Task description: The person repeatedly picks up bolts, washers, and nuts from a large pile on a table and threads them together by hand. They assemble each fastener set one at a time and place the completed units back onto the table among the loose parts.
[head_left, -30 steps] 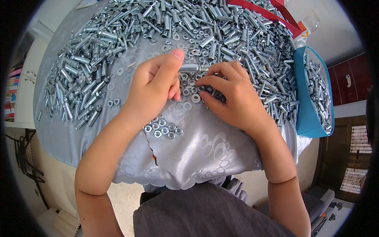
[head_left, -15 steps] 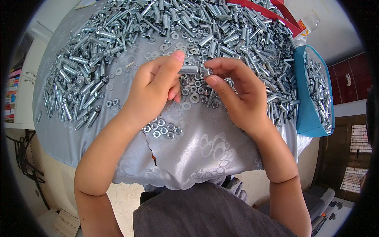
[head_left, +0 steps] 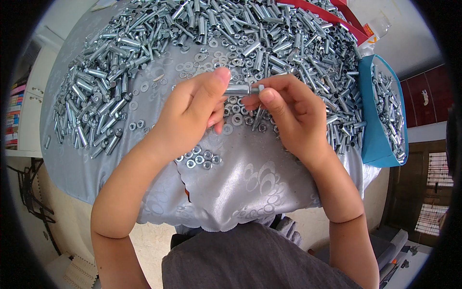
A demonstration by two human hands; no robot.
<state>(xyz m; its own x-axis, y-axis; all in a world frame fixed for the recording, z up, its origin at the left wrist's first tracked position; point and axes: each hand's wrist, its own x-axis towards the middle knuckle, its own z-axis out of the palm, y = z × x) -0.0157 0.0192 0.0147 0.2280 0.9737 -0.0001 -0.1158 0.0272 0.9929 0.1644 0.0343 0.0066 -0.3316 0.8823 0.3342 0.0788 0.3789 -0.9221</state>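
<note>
Over the middle of the table I hold a shiny metal sleeve anchor point(head_left: 237, 90) level between both hands. My left hand point(head_left: 190, 108) is closed round its left end, the thumb lying along the top. At the other end, the thumb and forefinger of my right hand point(head_left: 298, 113) pinch the tip, where a nut or washer is partly hidden by the fingers. Loose hex nuts point(head_left: 207, 155) lie in a small group beside my left wrist. Below the anchor, more nuts and flat washers point(head_left: 227, 129) are scattered on the grey cloth.
Big heaps of metal sleeves and bolts point(head_left: 108, 82) cover the far and left parts of the patterned grey tablecloth point(head_left: 231, 192). At the right edge stands a blue box point(head_left: 368, 111) filled with anchors. A red tray point(head_left: 349, 24) sits at the far right.
Both hands have shifted slightly right with the anchor. My right thumb has moved up and over its end, and the fingers have turned around the tip.
</note>
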